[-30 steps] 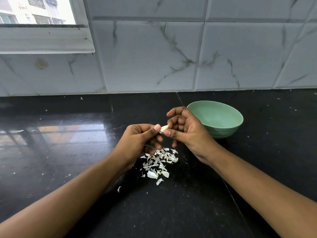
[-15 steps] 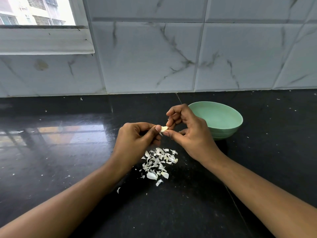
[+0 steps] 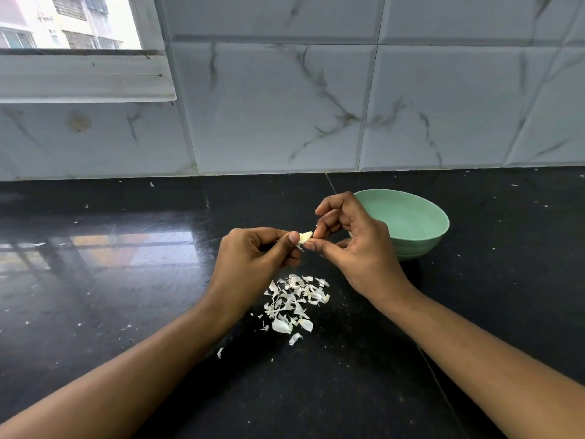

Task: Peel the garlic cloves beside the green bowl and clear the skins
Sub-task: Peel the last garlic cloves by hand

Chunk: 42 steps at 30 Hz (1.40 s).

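Observation:
A pale garlic clove (image 3: 305,237) is held above the black counter (image 3: 126,312), between both hands. My left hand (image 3: 253,258) pinches its left end with thumb and curled fingers. My right hand (image 3: 351,245) pinches its right end with thumb and forefinger. A heap of white garlic skins (image 3: 294,301) lies on the counter just below the hands. The green bowl (image 3: 411,226) stands behind my right hand, its left rim hidden by the fingers; the part of its inside that shows holds nothing.
Marble-look wall tiles (image 3: 285,106) rise at the back of the counter, with a window sill (image 3: 85,77) at the upper left. Small skin flecks are scattered over the counter, one stray piece (image 3: 220,352) near my left forearm.
Both hands stay at the clove with little movement; my right fingers have shifted their pinch on the clove's end. The skin heap and bowl have not moved.

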Available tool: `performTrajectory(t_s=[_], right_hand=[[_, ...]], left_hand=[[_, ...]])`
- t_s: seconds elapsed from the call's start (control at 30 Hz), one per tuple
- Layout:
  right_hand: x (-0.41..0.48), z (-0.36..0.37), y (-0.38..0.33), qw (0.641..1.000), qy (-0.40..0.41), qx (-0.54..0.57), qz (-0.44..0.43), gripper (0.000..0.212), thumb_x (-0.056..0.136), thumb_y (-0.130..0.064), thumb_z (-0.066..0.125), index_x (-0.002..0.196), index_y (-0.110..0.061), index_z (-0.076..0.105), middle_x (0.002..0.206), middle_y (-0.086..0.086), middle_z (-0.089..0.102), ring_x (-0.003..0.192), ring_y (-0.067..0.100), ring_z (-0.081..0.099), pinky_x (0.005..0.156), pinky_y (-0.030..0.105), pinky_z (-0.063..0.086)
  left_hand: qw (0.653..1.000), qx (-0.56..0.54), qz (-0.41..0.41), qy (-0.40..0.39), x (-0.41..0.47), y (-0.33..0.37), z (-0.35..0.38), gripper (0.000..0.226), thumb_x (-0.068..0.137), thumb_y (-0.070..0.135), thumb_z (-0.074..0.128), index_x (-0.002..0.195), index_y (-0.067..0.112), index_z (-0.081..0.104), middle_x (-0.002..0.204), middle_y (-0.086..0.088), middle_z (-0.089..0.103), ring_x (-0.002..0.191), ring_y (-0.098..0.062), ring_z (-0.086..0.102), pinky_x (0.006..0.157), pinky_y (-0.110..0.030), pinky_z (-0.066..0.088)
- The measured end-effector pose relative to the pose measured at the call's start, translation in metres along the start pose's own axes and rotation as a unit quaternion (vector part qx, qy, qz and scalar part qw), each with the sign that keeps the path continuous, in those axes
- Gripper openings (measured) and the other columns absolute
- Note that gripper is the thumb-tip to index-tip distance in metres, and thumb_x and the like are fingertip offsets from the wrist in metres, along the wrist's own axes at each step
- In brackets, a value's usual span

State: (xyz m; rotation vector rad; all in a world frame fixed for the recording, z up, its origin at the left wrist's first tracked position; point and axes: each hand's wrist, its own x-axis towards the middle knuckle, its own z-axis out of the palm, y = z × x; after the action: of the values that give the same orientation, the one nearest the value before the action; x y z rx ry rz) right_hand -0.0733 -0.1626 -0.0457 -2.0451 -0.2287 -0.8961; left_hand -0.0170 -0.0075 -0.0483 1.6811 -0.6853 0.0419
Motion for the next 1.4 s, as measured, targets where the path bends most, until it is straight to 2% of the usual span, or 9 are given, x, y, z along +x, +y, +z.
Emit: performTrajectory(t_s=[0.17, 0.33, 0.67, 0.83, 0.93, 1.0, 1.17, 1.27, 1.4], right_hand=[[-0.0005, 0.0006, -0.0013, 1.0, -0.004, 0.0, 0.0, 0.041, 0.073, -0.007, 0.079, 0.098, -0.024, 0.051, 0.074, -0.007, 0.06, 0.072, 0.007, 0.06, 0.055, 0.022, 0.051], [0.0001, 0.0, -0.0031, 1.0, -0.001, 0.011, 0.005, 0.043, 0.073, -0.006, 0.079, 0.1, -0.022, 0.051, 0.084, -0.006, 0.06, 0.077, 0.009, 0.062, 0.056, 0.026, 0.055], [-0.0002, -0.0002, -0.0016, 1.0, -0.003, 0.004, 0.007, 0.04, 0.072, -0.006, 0.08, 0.097, -0.021, 0.053, 0.08, -0.005, 0.062, 0.075, 0.009, 0.064, 0.058, 0.029, 0.056], [0.0035, -0.0043, 0.001, 0.999, -0.026, 0.016, 0.016, 0.038, 0.073, -0.006, 0.079, 0.097, -0.021, 0.054, 0.078, -0.004, 0.065, 0.074, 0.008, 0.066, 0.063, 0.013, 0.048], [0.0041, -0.0059, 0.0013, 0.999, -0.04, 0.022, 0.029, 0.036, 0.075, -0.006, 0.077, 0.098, -0.02, 0.053, 0.078, -0.003, 0.065, 0.07, 0.008, 0.066, 0.063, 0.013, 0.047], [0.0038, -0.0052, 0.0014, 0.998, -0.046, 0.019, 0.029, 0.036, 0.077, -0.006, 0.075, 0.098, -0.023, 0.051, 0.08, -0.002, 0.065, 0.066, 0.011, 0.065, 0.061, 0.017, 0.05], [0.0042, -0.0052, 0.0009, 0.998, -0.053, 0.006, 0.019, 0.036, 0.08, -0.005, 0.071, 0.1, -0.026, 0.049, 0.08, -0.004, 0.061, 0.063, 0.017, 0.06, 0.062, 0.04, 0.055], [0.0042, -0.0038, 0.0008, 0.998, -0.062, 0.002, 0.012, 0.043, 0.082, -0.005, 0.069, 0.098, -0.036, 0.045, 0.081, -0.006, 0.059, 0.064, 0.018, 0.057, 0.059, 0.045, 0.053], [0.0029, -0.0007, 0.0006, 0.997, -0.074, 0.0, 0.013, 0.041, 0.084, -0.005, 0.066, 0.096, -0.035, 0.04, 0.082, -0.005, 0.056, 0.062, 0.022, 0.055, 0.055, 0.045, 0.05]], left_hand=[[1.0, -0.006, -0.004, 0.004, 0.0005, -0.0021, 0.0004, 0.015, 0.085, 0.023, 0.066, 0.073, 0.028, 0.072, 0.065, 0.002, 0.072, 0.062, -0.011, 0.07, 0.062, -0.021, 0.056], [1.0, -0.02, -0.013, 0.008, 0.0002, -0.0014, 0.0012, 0.015, 0.086, 0.021, 0.066, 0.074, 0.025, 0.073, 0.064, 0.001, 0.072, 0.062, -0.011, 0.07, 0.06, -0.019, 0.054], [1.0, 0.011, -0.001, 0.008, 0.0007, -0.0036, 0.0009, 0.012, 0.085, 0.025, 0.066, 0.077, 0.025, 0.074, 0.065, 0.003, 0.072, 0.064, -0.011, 0.071, 0.064, -0.024, 0.058], [1.0, 0.008, -0.007, 0.005, 0.0011, -0.0051, 0.0002, 0.014, 0.085, 0.027, 0.065, 0.076, 0.022, 0.074, 0.065, 0.002, 0.072, 0.062, -0.01, 0.07, 0.06, -0.02, 0.055], [1.0, -0.002, -0.014, 0.002, 0.0009, -0.0055, 0.0001, 0.013, 0.085, 0.025, 0.065, 0.076, 0.021, 0.073, 0.065, 0.002, 0.072, 0.062, -0.01, 0.07, 0.059, -0.016, 0.052], [1.0, -0.004, -0.013, 0.001, 0.0011, -0.0055, 0.0002, 0.013, 0.085, 0.026, 0.065, 0.076, 0.021, 0.073, 0.066, 0.002, 0.073, 0.062, -0.011, 0.07, 0.059, -0.017, 0.053], [1.0, -0.004, -0.007, 0.001, 0.0008, -0.0048, 0.0002, 0.014, 0.083, 0.03, 0.064, 0.076, 0.022, 0.073, 0.066, 0.002, 0.073, 0.063, -0.011, 0.071, 0.06, -0.018, 0.054], [1.0, -0.012, -0.011, 0.003, 0.0009, -0.005, 0.0007, 0.015, 0.082, 0.03, 0.064, 0.076, 0.02, 0.073, 0.066, 0.001, 0.073, 0.063, -0.012, 0.071, 0.06, -0.018, 0.054], [0.998, -0.048, -0.036, 0.015, 0.0019, -0.0064, 0.0021, 0.015, 0.084, 0.023, 0.066, 0.074, 0.015, 0.073, 0.065, -0.004, 0.072, 0.061, -0.013, 0.07, 0.058, -0.017, 0.052]])
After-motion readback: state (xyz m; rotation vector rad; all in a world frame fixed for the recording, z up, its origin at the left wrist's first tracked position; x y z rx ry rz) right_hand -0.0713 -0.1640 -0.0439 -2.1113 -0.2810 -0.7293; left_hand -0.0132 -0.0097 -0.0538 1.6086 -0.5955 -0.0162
